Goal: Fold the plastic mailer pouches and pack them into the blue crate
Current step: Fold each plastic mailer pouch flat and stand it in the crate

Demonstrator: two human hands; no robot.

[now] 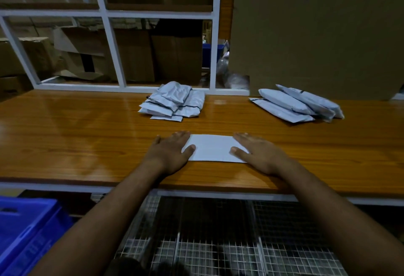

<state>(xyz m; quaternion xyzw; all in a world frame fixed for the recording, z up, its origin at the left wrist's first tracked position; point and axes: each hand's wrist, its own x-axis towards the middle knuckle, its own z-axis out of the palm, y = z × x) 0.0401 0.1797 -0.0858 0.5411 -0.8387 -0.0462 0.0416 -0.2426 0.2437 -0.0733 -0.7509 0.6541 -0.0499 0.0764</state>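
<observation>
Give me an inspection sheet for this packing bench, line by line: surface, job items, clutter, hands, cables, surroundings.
Surface: glossy wooden bench top.
Job's things: one flat white mailer pouch near the front edge; middle pile of pouches farther back; right pile of pouches leaning in a row; blue crate below the bench at lower left.
Clutter: nothing seen on the bench.
Hands: left hand and right hand lie flat, each pressing one end of the flat pouch.
Cables: nothing seen.
Surroundings: white frame with cardboard boxes behind it; cardboard sheet at right; wire mesh underneath.
</observation>
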